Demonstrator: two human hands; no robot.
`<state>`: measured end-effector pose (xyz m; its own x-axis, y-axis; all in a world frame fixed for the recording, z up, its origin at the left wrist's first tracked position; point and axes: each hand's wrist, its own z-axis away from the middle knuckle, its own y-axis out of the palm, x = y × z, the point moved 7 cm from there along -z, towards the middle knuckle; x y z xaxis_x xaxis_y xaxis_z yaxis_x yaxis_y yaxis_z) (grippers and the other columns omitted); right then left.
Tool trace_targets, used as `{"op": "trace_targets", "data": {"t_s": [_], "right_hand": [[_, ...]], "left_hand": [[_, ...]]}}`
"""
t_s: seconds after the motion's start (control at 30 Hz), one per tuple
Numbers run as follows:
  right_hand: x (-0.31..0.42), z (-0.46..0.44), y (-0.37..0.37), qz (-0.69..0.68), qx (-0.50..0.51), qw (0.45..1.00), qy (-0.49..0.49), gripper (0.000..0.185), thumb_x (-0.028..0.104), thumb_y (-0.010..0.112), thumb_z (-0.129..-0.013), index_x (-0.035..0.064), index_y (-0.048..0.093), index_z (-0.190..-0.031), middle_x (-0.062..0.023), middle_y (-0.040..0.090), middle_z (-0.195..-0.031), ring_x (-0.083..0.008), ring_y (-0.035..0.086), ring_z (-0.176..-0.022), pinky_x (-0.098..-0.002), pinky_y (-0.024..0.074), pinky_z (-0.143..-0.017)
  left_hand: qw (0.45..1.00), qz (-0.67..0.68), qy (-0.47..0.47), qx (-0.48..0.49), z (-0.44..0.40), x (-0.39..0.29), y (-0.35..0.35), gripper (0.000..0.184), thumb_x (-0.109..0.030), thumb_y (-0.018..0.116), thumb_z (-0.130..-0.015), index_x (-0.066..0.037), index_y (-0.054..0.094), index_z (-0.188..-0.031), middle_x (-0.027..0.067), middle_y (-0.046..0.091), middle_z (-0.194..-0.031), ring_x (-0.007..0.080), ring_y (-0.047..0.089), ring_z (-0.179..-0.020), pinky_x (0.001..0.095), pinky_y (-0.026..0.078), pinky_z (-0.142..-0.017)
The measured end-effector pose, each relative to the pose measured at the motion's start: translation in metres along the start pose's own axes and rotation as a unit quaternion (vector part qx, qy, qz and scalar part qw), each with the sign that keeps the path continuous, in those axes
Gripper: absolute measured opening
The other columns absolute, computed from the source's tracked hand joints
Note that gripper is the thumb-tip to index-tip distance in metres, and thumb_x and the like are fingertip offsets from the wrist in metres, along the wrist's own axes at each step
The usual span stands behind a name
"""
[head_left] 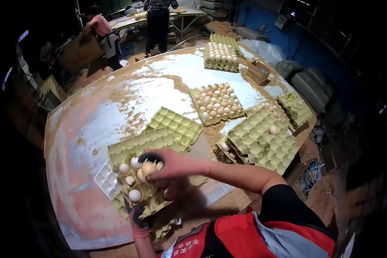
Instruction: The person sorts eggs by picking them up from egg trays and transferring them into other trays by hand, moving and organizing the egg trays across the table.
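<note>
My right hand (174, 163), in a pink glove with dark fingertips, curls around a brown egg (148, 168) above a yellow-green egg tray (152, 209). Several eggs sit in that tray, among them a white egg (135, 196) near its left side; my right hand and wrist hide part of the rest. My left hand (138, 220), gloved alike, grips the tray's near left edge, and the tray looks tilted. Behind it lie more trays (172, 124) with bare cups. A white plastic tray (105, 179) shows partly beneath, on the left.
A tray full of eggs (216, 103) lies mid-table. Farther back are stacked egg trays (221, 53) and a small wooden box (258, 72). To the right, a tilted tray (262, 139) bears one egg. Sawdust covers parts of the table (90, 124). Two people (158, 26) (101, 28) are beyond it.
</note>
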<state>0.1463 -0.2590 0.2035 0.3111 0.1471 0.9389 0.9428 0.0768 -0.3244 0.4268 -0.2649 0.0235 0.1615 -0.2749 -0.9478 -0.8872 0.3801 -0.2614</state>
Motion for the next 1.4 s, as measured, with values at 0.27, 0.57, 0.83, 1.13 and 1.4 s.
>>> {"op": "trace_targets", "data": {"t_s": [0.27, 0.57, 0.83, 1.13, 1.4], "right_hand": [[-0.201, 0.064, -0.339, -0.011, -0.188, 0.949, 0.251, 0.037, 0.023, 0.061, -0.094, -0.0018, 0.055, -0.122, -0.0113, 0.070, -0.103, -0.0130, 0.068, -0.086, -0.0243, 0.0577, -0.074], [-0.166, 0.096, -0.352, -0.486, -0.007, 0.866, 0.119, 0.054, 0.039, 0.031, -0.106, 0.0024, 0.036, -0.145, -0.0189, 0.047, -0.142, -0.0260, 0.056, -0.123, -0.0343, 0.0491, -0.104], [-0.144, 0.228, -0.373, -0.363, -0.300, 0.879, 0.077, 0.036, 0.022, 0.053, -0.100, 0.0042, 0.052, -0.131, -0.0120, 0.065, -0.111, -0.0131, 0.066, -0.083, -0.0241, 0.0588, -0.064], [-0.102, 0.482, -0.384, -0.413, -0.528, 0.737, 0.083, 0.049, 0.047, 0.059, -0.094, 0.0017, 0.058, -0.113, -0.0120, 0.066, -0.093, -0.0146, 0.064, -0.067, -0.0256, 0.0576, -0.057], [-0.230, 0.596, -0.449, -0.143, -0.586, 0.766, 0.223, 0.031, 0.021, 0.072, -0.088, -0.0038, 0.067, -0.106, -0.0059, 0.067, -0.080, -0.0112, 0.060, -0.063, -0.0247, 0.0467, -0.053]], "left_hand": [[0.979, -0.188, 0.073, -0.025, 0.026, -0.069, 0.047, 0.027, -0.027, 0.065, -0.085, 0.000, 0.068, -0.089, 0.0110, 0.068, -0.082, 0.0252, 0.066, -0.086, 0.0376, 0.050, -0.087], [0.989, -0.130, -0.003, -0.071, 0.042, -0.077, 0.109, 0.011, -0.004, 0.066, -0.081, 0.000, 0.063, -0.091, 0.0092, 0.065, -0.090, 0.0195, 0.063, -0.083, 0.0330, 0.051, -0.076], [0.990, -0.117, 0.055, -0.054, 0.041, -0.079, 0.078, 0.032, -0.024, 0.074, -0.079, -0.002, 0.062, -0.099, 0.0075, 0.066, -0.095, 0.0190, 0.062, -0.085, 0.0340, 0.051, -0.077], [0.979, 0.201, 0.034, -0.003, 0.022, -0.056, 0.089, 0.029, -0.009, 0.058, -0.089, 0.001, 0.059, -0.117, 0.0120, 0.063, -0.115, 0.0237, 0.060, -0.104, 0.0381, 0.049, -0.092], [0.871, -0.269, 0.365, -0.187, 0.036, -0.167, 0.179, 0.033, -0.018, 0.079, -0.079, -0.003, 0.061, -0.102, 0.0093, 0.062, -0.093, 0.0272, 0.060, -0.086, 0.0378, 0.048, -0.079]]}}
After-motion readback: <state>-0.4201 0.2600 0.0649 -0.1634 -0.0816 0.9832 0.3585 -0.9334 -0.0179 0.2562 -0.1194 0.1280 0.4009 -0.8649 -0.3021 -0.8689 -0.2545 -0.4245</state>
